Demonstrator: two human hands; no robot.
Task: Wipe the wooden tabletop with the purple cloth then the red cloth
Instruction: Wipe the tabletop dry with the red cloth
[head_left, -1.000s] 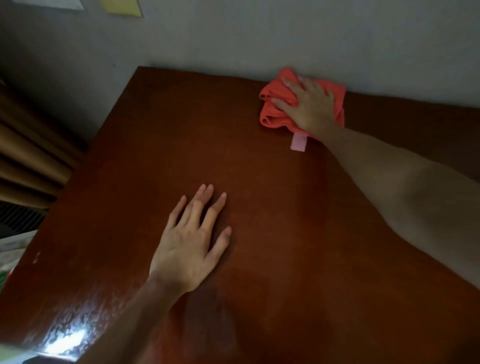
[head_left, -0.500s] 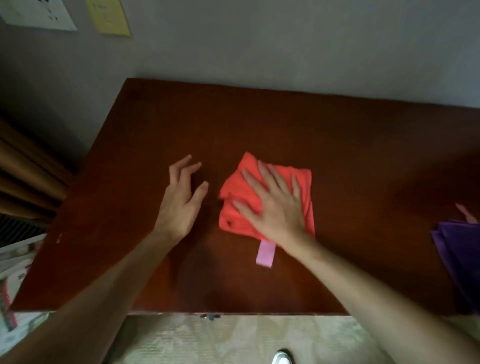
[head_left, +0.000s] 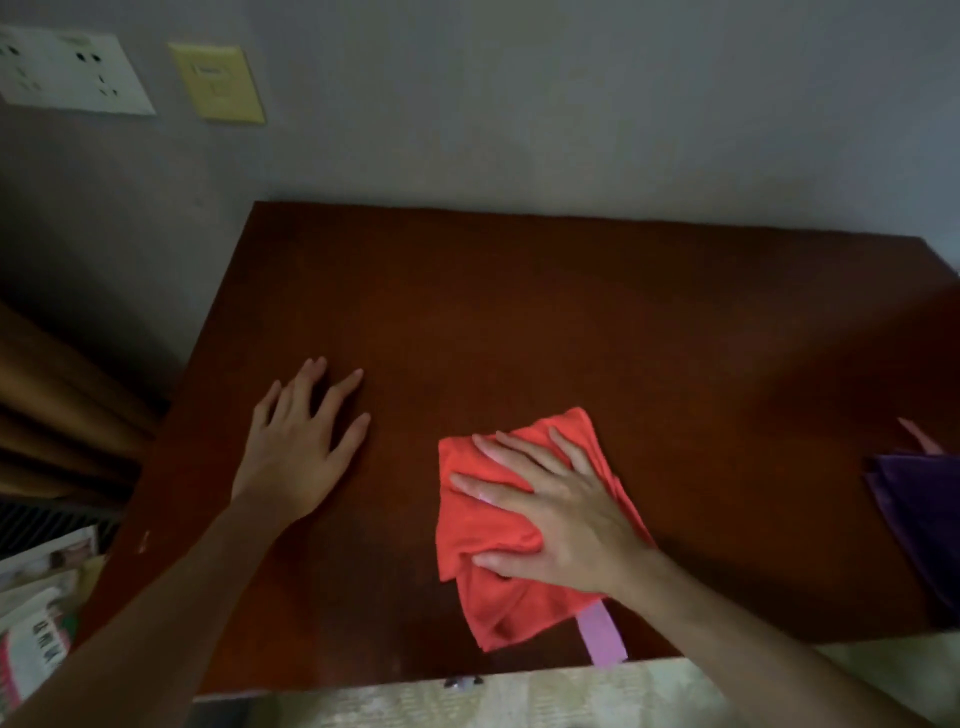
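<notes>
The red cloth (head_left: 498, 603), folded and with a pink tag at its near end, lies near the front edge of the dark wooden tabletop (head_left: 545, 312). My right hand (head_left: 556, 512) presses flat on top of it, fingers spread and pointing left and away. My left hand (head_left: 301, 441) rests flat on the bare wood to the left of the cloth, fingers apart, holding nothing. The purple cloth (head_left: 919, 514) lies at the right edge of the table, partly cut off by the frame.
The table's far edge meets a grey wall with a white socket plate (head_left: 67, 67) and a yellow plate (head_left: 218, 83). Brown curtains (head_left: 57, 410) hang at the left, above stacked papers (head_left: 36, 608). A pale floor shows beyond the front edge.
My right hand has dragged the red cloth from the far edge toward the front edge. My left hand stayed flat on the wood at the left.
</notes>
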